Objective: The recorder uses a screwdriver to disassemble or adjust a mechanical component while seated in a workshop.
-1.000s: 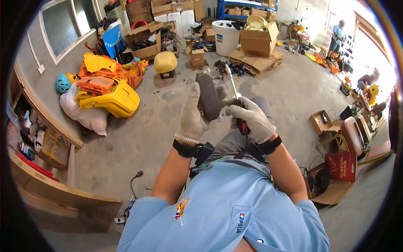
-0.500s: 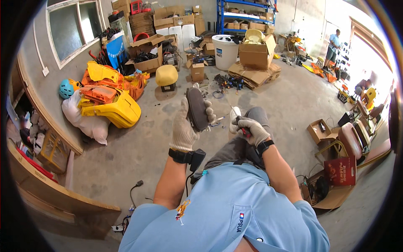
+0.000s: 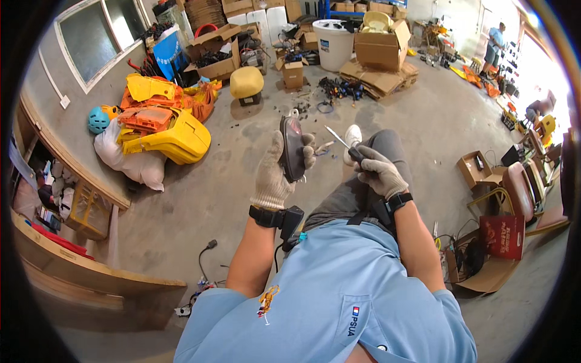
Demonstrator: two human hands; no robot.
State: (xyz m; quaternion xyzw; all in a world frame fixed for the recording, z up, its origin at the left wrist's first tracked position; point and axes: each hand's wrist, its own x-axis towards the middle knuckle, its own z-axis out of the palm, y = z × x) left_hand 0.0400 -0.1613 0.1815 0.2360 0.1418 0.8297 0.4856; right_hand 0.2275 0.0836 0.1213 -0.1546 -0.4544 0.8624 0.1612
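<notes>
A pale knit glove covers my left hand (image 3: 273, 175), which is wrapped round a dark, oblong device with rounded ends (image 3: 293, 149), held upright. A small light-coloured loop sticks out of its top; what the device is I cannot make out. My right hand (image 3: 381, 173), gloved too, grips a screwdriver (image 3: 348, 144) by its dark handle. The thin metal shaft points up and left toward the device, with a gap between the two. Both hands are above my lap, wearing black wrist straps.
Yellow and orange plastic shells (image 3: 166, 136) lie on a white sack at the left. Ahead are a yellow-topped stool (image 3: 246, 83), a pile of cables (image 3: 340, 89), a white bin (image 3: 333, 47) and cardboard boxes (image 3: 381, 49). Chairs (image 3: 518, 189) stand at the right; two people are farther back.
The screwdriver's shaft has come plainly into sight, pointing up-left. The dark device has turned in my left hand so its edge shows more. My head view has shifted slightly.
</notes>
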